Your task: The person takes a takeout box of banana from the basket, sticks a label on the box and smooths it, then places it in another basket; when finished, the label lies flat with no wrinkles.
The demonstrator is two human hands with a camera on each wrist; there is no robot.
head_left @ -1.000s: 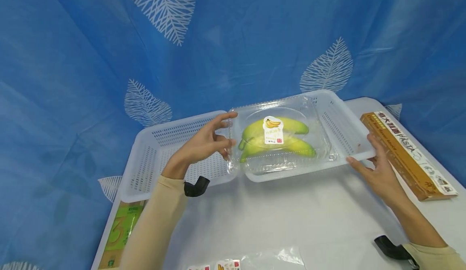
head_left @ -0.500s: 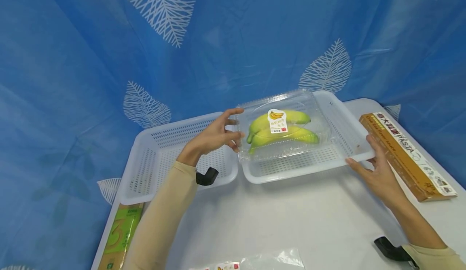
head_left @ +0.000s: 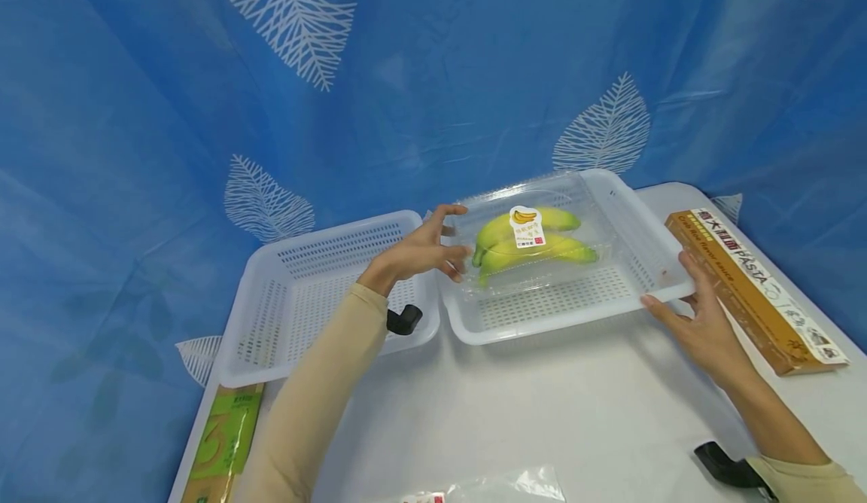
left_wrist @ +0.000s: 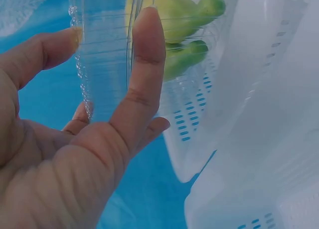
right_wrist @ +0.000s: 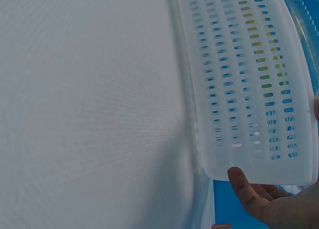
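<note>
Two yellow-green bananas [head_left: 562,247] lie in a clear plastic clamshell box [head_left: 596,224] with a banana sticker on its lid. My left hand [head_left: 423,253] grips the box's left end, thumb on the near side and fingers on the far edge, as the left wrist view shows. The box is over the right white basket [head_left: 542,326], inside or just above it; how far down it sits I cannot tell. My right hand [head_left: 707,330] holds that basket's right front corner. In the right wrist view the thumb [right_wrist: 241,186] touches its lower edge.
A second white basket [head_left: 260,360] stands directly to the left. The brown pasta box [head_left: 752,292] lies at the right, and a green and brown packet [head_left: 220,443] at the left edge. A clear bag [head_left: 515,484] with stickers lies in front. Blue curtain [head_left: 433,74] hangs behind.
My left hand has moved right with the clamshell box, bringing it further over the right basket, whose front floor now shows. My right hand stays at the basket corner.
</note>
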